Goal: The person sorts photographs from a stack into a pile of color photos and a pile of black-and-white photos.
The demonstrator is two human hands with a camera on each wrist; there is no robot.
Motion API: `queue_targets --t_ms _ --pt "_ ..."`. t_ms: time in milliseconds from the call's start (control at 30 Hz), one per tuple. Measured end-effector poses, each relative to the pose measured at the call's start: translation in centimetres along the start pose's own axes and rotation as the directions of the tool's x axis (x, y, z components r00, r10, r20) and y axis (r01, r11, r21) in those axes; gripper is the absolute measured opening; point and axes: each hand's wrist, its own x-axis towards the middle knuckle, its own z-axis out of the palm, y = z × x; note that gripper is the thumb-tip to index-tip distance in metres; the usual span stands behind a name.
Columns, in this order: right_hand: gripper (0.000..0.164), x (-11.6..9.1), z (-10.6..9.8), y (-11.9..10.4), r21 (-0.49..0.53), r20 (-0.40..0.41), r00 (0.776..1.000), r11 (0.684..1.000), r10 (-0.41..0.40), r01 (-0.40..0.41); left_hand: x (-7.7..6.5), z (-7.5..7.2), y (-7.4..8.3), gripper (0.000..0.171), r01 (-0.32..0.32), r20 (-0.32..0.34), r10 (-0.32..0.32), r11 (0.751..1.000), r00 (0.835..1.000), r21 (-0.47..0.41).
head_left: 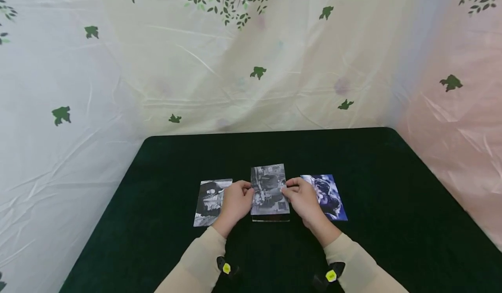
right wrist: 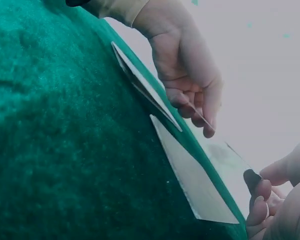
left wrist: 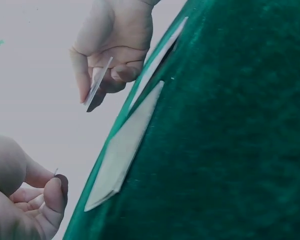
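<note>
Both hands pinch a black-and-white photo print (head_left: 269, 188) by its side edges, raised in front of me in the head view. My left hand (head_left: 236, 200) grips the left edge and my right hand (head_left: 306, 200) the right edge, thumbs towards me. Below the held print, the near edge of another print (head_left: 270, 218) shows; the rest of it is covered. A second black-and-white print (head_left: 207, 201) lies partly behind my left hand. To the right, a bluish print (head_left: 330, 197) lies partly covered by my right hand. The wrist views show the held print (left wrist: 99, 84) nearly edge-on.
A dark green cloth-covered table (head_left: 376, 240) lies under everything, its far edge near a pale fabric backdrop (head_left: 219, 79) with leaf and bird patterns. Black bands with yellow tags (head_left: 331, 276) sit on both sleeves.
</note>
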Motion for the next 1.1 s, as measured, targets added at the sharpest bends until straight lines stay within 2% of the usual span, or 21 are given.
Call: queue_targets --t_ms 167,333,533,600,700,800,967,1100 --pt "0.017 0.0 -0.1 -0.4 0.005 -0.034 0.999 0.999 -0.032 0.032 0.3 -1.1 0.5 0.014 -0.02 -0.046 0.018 0.999 0.999 -0.04" --pt "0.016 0.2 0.1 -1.7 -0.021 -0.027 0.998 0.998 -0.055 0.055 0.9 -2.9 0.8 0.013 -0.024 -0.057 0.021 0.999 0.998 -0.042" --pt "0.016 0.0 1.1 -4.0 0.029 0.025 0.994 0.994 -0.103 0.102 1.1 -5.8 0.4 0.016 0.09 0.013 -0.089 0.99 0.996 -0.109" --pt "0.016 -0.1 1.7 -4.4 0.038 0.049 0.992 0.992 -0.119 0.117 0.9 -6.8 0.0 0.016 0.141 0.041 -0.136 0.982 0.99 -0.128" --pt "0.016 -0.4 2.9 -4.7 -0.003 0.072 0.987 0.99 -0.141 0.141 0.7 -8.1 -0.8 0.016 0.194 0.079 -0.186 0.975 0.979 -0.112" --pt "0.017 -0.8 4.4 -4.4 -0.065 0.109 0.983 0.986 -0.145 0.153 0.3 -9.2 -2.1 0.017 0.219 0.106 -0.211 0.973 0.972 -0.077" --pt "0.024 -1.2 7.1 -3.5 -0.118 0.192 0.972 0.98 -0.133 0.158 -0.6 -10.7 -4.5 0.016 0.209 0.115 -0.208 0.978 0.971 0.006" --pt "0.025 -1.5 8.6 -3.2 -0.16 0.208 0.97 0.974 -0.126 0.161 -1.0 -11.6 -5.7 0.017 0.183 0.113 -0.19 0.981 0.975 0.07"
